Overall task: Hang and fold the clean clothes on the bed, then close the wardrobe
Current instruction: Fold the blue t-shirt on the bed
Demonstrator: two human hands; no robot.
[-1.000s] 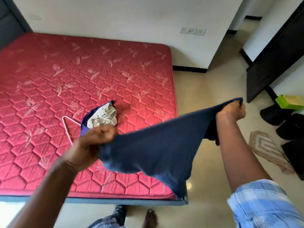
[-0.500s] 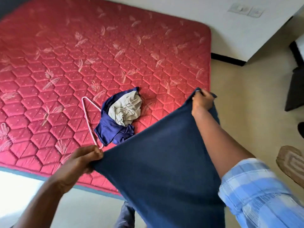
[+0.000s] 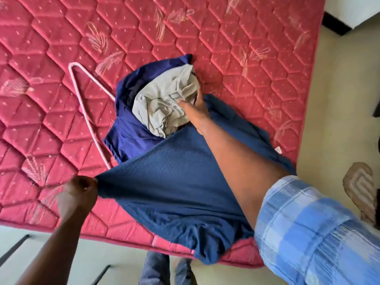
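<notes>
A red quilted bed (image 3: 246, 48) with leaf patterns filled the view. Pale floor (image 3: 333, 99) ran along its right edge, bearing a patterned mat (image 3: 359, 194); a white wall (image 3: 353, 11) with dark skirting (image 3: 335, 27) stood beyond.

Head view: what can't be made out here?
- Right hand: blurred at grey garment; grip unclear.
- Pink hanger: ends run under purple garment and dark blue cloth; hook unseen.
- Dark blue cloth: right part covered by forearm; type unclear.
- Wardrobe: outside the frame.
</notes>
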